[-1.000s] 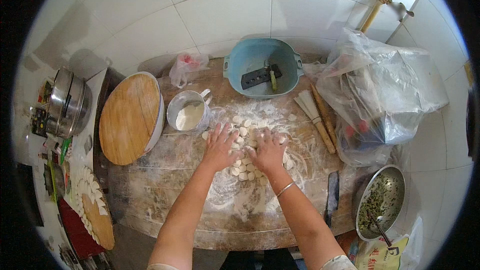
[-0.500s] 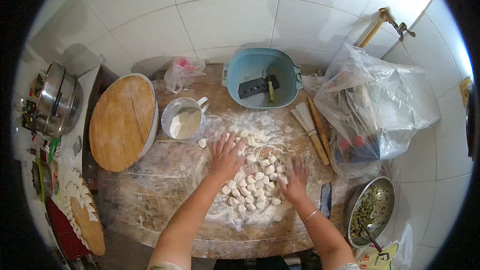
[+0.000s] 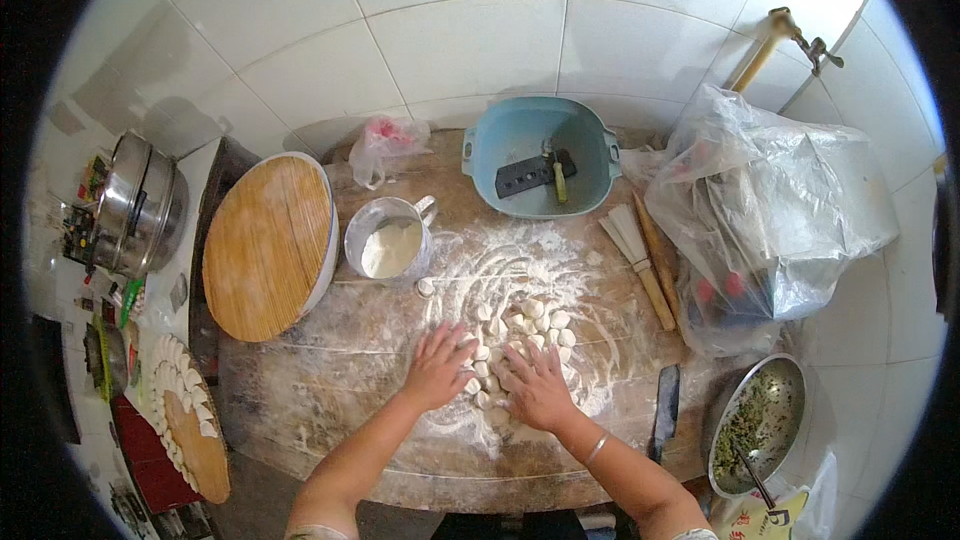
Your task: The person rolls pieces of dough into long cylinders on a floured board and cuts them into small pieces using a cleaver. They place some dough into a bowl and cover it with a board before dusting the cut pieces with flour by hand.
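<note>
Small pale dough pieces (image 3: 533, 310) lie heaped in the middle of the floured wooden table (image 3: 300, 400). My left hand (image 3: 438, 367) rests at the heap's left side, palm down with its fingers spread. On the right part of the heap, my right hand (image 3: 538, 387) lies flat, fingers apart, covering some of the pieces. Neither hand grips anything. A single dough piece (image 3: 426, 286) sits apart, beyond my left hand. Loose flour (image 3: 510, 260) streaks the wood beyond the heap.
A flour jug (image 3: 392, 245), a round wooden lid (image 3: 265, 250) and a blue basin (image 3: 540, 202) stand at the back. Rightward are a brush (image 3: 640, 265), a rolling pin (image 3: 656, 250), a knife (image 3: 665, 410) and a filling bowl (image 3: 757, 425). Shaped dumplings (image 3: 175, 390) sit far left.
Both hands have drawn nearer to me, and my right hand has moved left onto the dough pieces. The heap is more tightly gathered. The view has shifted slightly.
</note>
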Motion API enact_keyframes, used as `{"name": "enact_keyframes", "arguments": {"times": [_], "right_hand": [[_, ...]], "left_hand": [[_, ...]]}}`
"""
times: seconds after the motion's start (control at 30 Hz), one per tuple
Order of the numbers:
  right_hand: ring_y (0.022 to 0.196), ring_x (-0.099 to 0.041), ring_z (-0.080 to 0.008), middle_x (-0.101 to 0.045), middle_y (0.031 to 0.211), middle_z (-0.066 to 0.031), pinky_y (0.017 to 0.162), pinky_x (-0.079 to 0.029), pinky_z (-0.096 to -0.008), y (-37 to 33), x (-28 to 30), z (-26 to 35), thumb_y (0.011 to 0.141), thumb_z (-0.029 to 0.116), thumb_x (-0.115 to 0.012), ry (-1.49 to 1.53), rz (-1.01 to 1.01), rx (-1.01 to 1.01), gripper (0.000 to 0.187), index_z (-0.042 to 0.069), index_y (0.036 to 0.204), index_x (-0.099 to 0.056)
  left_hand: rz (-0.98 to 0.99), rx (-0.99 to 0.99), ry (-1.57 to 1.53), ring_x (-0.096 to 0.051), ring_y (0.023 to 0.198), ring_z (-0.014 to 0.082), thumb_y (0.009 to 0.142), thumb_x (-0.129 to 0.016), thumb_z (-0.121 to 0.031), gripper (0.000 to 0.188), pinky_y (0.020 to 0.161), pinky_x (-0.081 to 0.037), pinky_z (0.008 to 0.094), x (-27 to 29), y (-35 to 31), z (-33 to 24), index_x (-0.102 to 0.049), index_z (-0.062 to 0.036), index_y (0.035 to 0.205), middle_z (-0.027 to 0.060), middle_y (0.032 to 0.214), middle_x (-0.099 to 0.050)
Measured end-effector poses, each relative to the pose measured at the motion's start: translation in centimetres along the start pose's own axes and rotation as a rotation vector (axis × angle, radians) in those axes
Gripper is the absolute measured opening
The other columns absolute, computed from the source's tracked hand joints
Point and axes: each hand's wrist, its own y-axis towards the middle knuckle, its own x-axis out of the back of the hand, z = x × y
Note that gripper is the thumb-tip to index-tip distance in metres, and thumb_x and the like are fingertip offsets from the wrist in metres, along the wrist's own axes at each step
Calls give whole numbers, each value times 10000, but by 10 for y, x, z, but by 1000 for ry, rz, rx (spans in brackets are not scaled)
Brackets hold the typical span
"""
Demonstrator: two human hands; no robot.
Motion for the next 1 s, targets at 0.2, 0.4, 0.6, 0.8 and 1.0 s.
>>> {"name": "enact_keyframes", "arguments": {"times": [0.2, 0.4, 0.6, 0.8, 1.0], "right_hand": [[1315, -316, -443, -311, 1473, -198, 1113, -162, -580, -35, 18, -40, 824, 342, -660, 163, -306, -267, 582, 181, 1353, -478], [1305, -336, -431, -341, 1444, -227, 1096, -218, -542, 21, 2, -37, 821, 278, -657, 45, -191, -472, 613, 119, 1369, -436], [1354, -281, -421, -249, 1523, -116, 1071, -149, -670, -32, -21, 36, 770, 369, -704, -12, 43, -192, 750, 276, 1430, -360], [1309, -328, -439, -300, 1492, -138, 1047, -181, -665, -109, -31, -4, 753, 324, -712, -82, -73, -182, 710, 291, 1400, -422], [1314, -305, -472, -286, 1488, -195, 1071, -199, -624, -44, -7, -54, 793, 352, -693, 1, -312, -481, 748, 163, 1435, -359]], "left_hand": [[-319, 302, -53, -311, 1331, 374, 798, -652, -213, 513, 1098, -255, 493, 7, 54, 37, -523, -37, 1262, 196, 1418, -371], [-253, 261, -184, -327, 1317, 382, 799, -641, -210, 478, 1093, -259, 495, -14, 29, 10, -537, -29, 1229, 193, 1349, -444], [-1, 159, -138, -188, 1395, 379, 828, -629, -471, 682, 1125, -144, 551, -30, -107, -29, -433, -147, 1396, 161, 1501, -260], [227, 13, -55, -68, 1428, 396, 735, -660, -626, 860, 1097, -45, 647, -46, -69, -76, -332, -291, 1456, 138, 1544, -166], [45, 23, 32, -72, 1439, 364, 768, -661, -555, 787, 1097, -48, 652, -32, 44, -87, -340, -318, 1446, 125, 1554, -157]]}}
